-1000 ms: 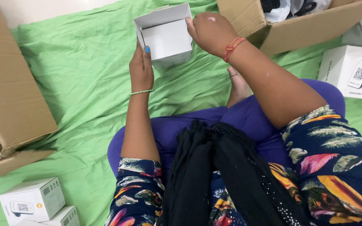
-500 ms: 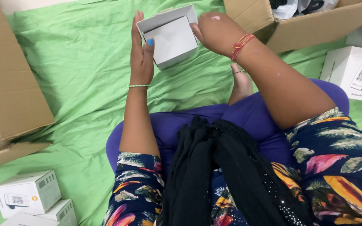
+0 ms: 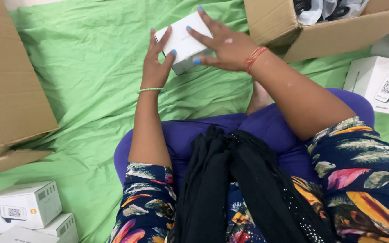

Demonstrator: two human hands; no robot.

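Near the far edge of the green sheet (image 3: 82, 76), straight ahead of your folded legs, sat a small white box (image 3: 183, 42), and both of your hands were on it. Your left hand (image 3: 157, 63) pressed its open palm against the box's left side, fingers spread and pointing away from you, bracing it so it would not slide. Your right hand (image 3: 221, 42) lay flat across the top and right side, fingers splayed wide, pressing down rather than gripping; neither hand was curled around the box. That two-sided hold appeared meant to keep the top panel shut and the box squared. Just beyond your right hand, at the sheet's far right corner, stood an open brown carton (image 3: 293, 31) holding dark items in clear wrapping. Along the left edge lay another large brown carton (image 3: 10, 85), tipped with its flaps open. By the near left corner two printed white boxes (image 3: 25, 209) were stacked close together, and near the right edge rested one more printed white box (image 3: 379, 83), well apart from your hands.
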